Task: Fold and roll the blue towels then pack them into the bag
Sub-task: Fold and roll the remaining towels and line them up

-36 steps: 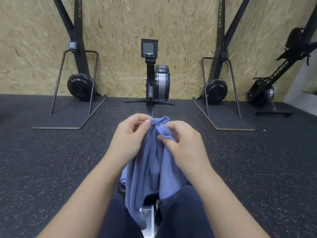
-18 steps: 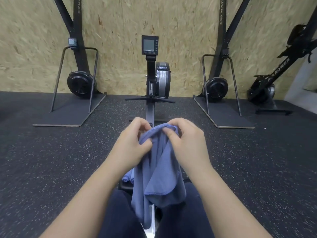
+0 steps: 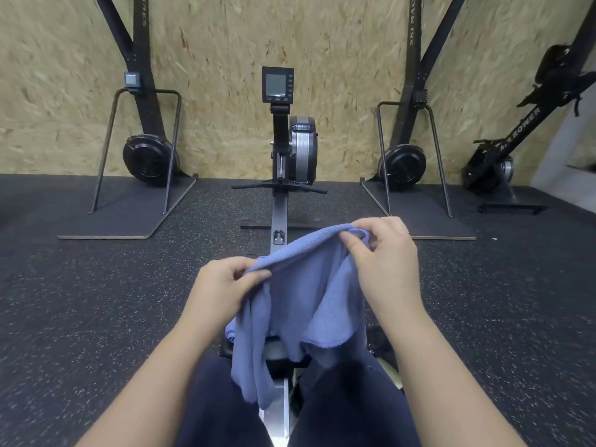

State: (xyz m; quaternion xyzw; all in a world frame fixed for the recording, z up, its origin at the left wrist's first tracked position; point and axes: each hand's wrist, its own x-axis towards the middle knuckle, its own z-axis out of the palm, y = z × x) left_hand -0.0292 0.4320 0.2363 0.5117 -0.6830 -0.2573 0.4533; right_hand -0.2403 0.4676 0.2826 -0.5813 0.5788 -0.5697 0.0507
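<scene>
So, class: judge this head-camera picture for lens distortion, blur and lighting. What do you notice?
Head view: wide-angle bending splays the ski machines outward; the chipboard wall is smeared; the blue towel and both hands stay fairly sharp; lighting is soft and even, without glare.

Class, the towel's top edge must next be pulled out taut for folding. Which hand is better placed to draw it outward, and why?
Probably the right hand: it pinches the blue towel higher and farther out, at the raised end, while the left hand holds it low and close, a natural anchor.
</scene>
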